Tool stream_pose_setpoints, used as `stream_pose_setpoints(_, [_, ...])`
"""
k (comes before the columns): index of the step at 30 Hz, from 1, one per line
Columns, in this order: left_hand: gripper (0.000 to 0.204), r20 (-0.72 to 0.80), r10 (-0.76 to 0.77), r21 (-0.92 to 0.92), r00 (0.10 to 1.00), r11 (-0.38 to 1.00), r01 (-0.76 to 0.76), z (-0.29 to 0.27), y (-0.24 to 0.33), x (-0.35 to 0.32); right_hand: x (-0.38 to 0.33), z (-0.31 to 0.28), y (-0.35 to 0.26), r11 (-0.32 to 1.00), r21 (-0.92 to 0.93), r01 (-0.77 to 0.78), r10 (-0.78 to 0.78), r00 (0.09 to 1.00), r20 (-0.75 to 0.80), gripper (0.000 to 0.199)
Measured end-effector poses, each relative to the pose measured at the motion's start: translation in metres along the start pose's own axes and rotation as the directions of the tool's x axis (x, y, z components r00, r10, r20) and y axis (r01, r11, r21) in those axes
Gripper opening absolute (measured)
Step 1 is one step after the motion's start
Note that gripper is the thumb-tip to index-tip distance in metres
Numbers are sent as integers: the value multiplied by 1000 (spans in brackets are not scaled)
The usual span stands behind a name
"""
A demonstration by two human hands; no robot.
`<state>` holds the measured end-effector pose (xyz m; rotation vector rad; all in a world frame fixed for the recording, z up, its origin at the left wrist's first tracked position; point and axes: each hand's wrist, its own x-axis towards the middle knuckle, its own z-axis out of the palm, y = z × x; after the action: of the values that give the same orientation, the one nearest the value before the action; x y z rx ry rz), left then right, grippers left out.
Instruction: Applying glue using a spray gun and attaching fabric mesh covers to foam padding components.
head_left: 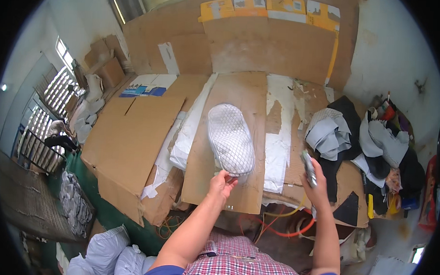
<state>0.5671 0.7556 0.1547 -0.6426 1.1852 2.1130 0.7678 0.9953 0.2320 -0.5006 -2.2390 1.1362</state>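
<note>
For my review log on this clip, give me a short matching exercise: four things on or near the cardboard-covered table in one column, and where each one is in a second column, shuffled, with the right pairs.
Things:
1. White quilted cover
2. Small grey tool
3. Pile of grey and black fabric pieces
4. Orange hose

Places:
A. Held in the right hand
B. Below the table's near edge, in front of the person
C. Middle of the table, its near end at the left hand
D. Right part of the table

Pairs: 1-C, 2-A, 3-D, 4-B
</note>
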Motion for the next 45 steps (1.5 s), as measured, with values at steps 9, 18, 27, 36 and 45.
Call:
stream_pose_setpoints(9, [5, 125, -4, -160, 992, 987, 24, 51, 70, -33, 38, 180, 19, 258, 692, -674, 202, 738, 644, 51])
stream_pose_setpoints(18, [8, 319, -11, -313, 948, 943, 117, 47, 152, -38, 75, 190, -58, -400, 899, -179, 272, 913, 303, 34])
stream_pose_setpoints(27, [13, 426, 53, -332, 903, 938, 101, 28, 261, -19, 119, 246, -163, 19, 980, -199, 244, 951, 188, 29])
stream_pose_setpoints(36, [13, 330, 200, -547, 923, 837, 14, -39, 391, -10, 180, 305, -193, 156, 984, 89, 556, 815, -162, 21])
stream_pose_setpoints(45, [13, 37, 493, -566, 870, 728, -388, -179, 524, 14, 193, 285, -195, 310, 951, -8, 307, 947, -92, 18])
